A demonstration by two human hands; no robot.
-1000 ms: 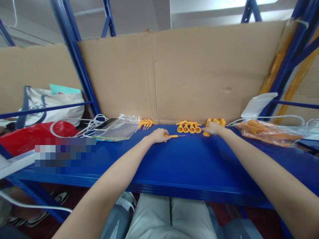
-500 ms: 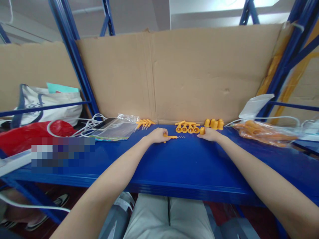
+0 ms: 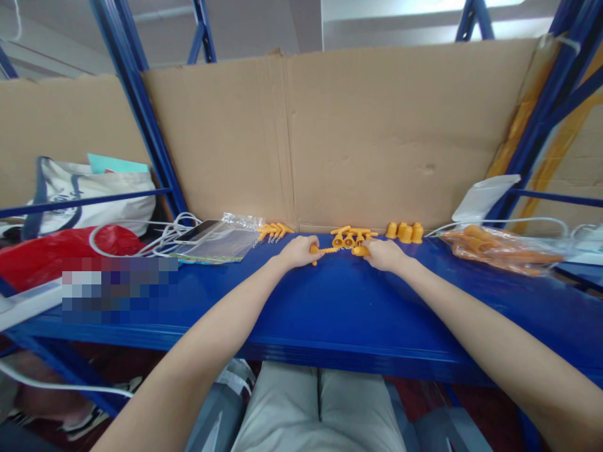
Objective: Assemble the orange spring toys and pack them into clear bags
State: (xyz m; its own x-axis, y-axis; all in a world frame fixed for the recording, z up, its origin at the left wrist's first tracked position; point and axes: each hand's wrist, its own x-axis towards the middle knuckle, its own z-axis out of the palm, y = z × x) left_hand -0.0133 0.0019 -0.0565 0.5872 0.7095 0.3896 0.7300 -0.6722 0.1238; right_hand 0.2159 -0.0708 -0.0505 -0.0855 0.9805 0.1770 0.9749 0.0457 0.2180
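Note:
My left hand is closed on an orange ridged rod with a thin metal spiral at its tip, held just above the blue shelf. My right hand pinches a small orange cap and holds it at the rod's tip. Just behind them lie several orange T-shaped pieces. A row of orange caps stands to the right by the cardboard wall. More orange rods lie to the left.
A clear plastic bag with a phone and white cables lies at the left. A red bag and a white tote sit further left. A bag of orange parts lies at the right. Blue rack posts frame the shelf.
My right hand took a cap from the row at the right and carried it left to the tip of the rod. My left hand lifted the rod slightly.

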